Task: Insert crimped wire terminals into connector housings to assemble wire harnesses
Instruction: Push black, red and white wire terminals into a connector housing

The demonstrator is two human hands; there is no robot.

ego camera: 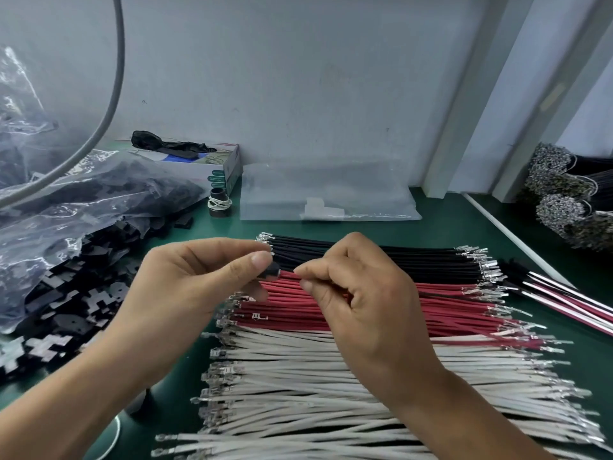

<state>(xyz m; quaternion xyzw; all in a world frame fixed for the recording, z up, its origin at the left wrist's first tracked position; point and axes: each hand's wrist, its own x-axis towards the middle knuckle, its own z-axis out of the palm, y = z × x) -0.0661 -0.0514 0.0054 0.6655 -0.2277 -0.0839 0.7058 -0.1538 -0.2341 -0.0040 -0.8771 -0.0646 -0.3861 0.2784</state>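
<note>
white wires [331, 386] nearest | left hand [185, 287] pinches black housing [273, 271] | right hand [361, 293] pinches, probably red wire

Wire harness assembly bench, small factory workshop. Green bench mat [441, 224] carries sorted rows of crimped wires [331, 370]; bagged black connector housings [83, 207] at its left, bundled terminal stock [564, 194] beyond its right edge.

Wires [365, 376]: lying in rows across the table [447, 224], filling its near middle.
Hands: left hand [195, 283] and right hand [361, 293] hovering over the wires, a small housing [275, 270] sitting between their fingertips, apparently pinched by the left.
Bag of housings [76, 207]: lying at the left.
Box [212, 164]: sitting behind the bag, against the wall.
Flat bag [328, 190]: lying behind the wires.
Bundles [570, 200]: lying far right.
</note>
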